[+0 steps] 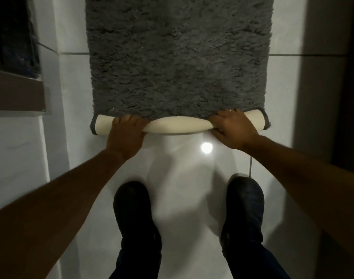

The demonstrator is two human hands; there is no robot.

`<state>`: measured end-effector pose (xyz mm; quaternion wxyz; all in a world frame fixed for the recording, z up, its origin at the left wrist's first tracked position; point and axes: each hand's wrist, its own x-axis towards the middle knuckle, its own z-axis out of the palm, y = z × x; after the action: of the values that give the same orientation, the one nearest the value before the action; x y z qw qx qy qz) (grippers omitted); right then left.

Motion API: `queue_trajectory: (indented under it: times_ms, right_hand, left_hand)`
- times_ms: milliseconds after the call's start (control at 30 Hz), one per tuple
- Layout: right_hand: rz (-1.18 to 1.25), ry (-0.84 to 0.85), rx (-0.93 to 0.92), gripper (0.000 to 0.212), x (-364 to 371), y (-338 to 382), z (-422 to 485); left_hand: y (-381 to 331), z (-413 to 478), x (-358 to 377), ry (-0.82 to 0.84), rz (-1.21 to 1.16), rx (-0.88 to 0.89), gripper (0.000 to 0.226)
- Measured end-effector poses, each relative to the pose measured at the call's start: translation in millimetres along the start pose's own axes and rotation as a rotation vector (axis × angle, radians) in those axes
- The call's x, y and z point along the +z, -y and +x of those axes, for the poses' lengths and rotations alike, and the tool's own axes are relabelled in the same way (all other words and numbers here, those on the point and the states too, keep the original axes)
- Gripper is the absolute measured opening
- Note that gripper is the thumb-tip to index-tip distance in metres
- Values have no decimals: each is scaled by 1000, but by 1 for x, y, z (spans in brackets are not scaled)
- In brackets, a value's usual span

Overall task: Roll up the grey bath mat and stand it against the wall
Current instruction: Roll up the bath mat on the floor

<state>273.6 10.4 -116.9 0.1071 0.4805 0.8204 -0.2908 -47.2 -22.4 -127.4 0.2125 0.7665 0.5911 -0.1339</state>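
Observation:
The grey bath mat (pixel 178 57) lies flat on the white tiled floor and runs away from me past the top of the frame. Its near edge is curled over into a short roll that shows the cream backing (pixel 178 126). My left hand (pixel 125 135) grips the roll near its left end. My right hand (pixel 232 127) grips it near the right end. Both hands have their fingers wrapped over the top of the roll. A white wall (pixel 16 148) stands at the left.
My two black shoes (pixel 133 212) stand on the glossy tiles just behind the roll. A dark brown ledge (pixel 16 91) juts out at the left. A dark door or frame (pixel 349 87) rises at the right. A lamp's reflection glares on the floor.

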Motion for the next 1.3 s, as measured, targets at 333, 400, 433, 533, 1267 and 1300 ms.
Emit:
queue_trajectory:
  times_ms: [333,400,433,533,1267,1300]
  right_hand:
    - [-7,-118,249,29,-18,7,9]
    - [-137,-169,243,26,-16,11,13]
    - [-162,-180,247,27,-15,12,15]
    - [-184,-149,229,56,-10,10,13]
    - [-112,-211,250,47,-22,-6,7]
    - [-119,-272,253,50,-18,0,5]
  left_hand:
    - [7,34,-40,59,-85,-34,21]
    - [0,31,-34,-163,153,-26,19]
    - [-4,27,-30,-235,208,-26,26]
    - [-6,18,-18,-97,216,5,70]
    - [-15,-11,0,-169,127,6,71]
    - [-16,-9,2,-63,137,-20,95]
